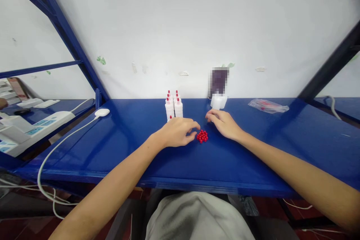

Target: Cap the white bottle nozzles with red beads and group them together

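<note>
My left hand [180, 132] is open, thumb and forefinger apart, just left of a cluster of small red caps [202, 136] on the blue table. Its fingertips are close to the nearest caps and nothing shows between them. Behind this hand stand several white bottles [178, 108] with red pointed caps, in two rows. One more red tip shows just above the back of the hand, its bottle mostly hidden. My right hand [223, 123] hovers in front of several white bottles [218, 102], with its fingers loosely bent and no object visible in them.
A dark pixelated patch [219, 80] covers something above the right-hand bottles. Toward the back right lies a clear plastic bag [268, 105] with red pieces inside. A white plug with a cable [102, 112] rests at the left, near a power strip [42, 131]. Blue frame posts [70, 33] bound the table.
</note>
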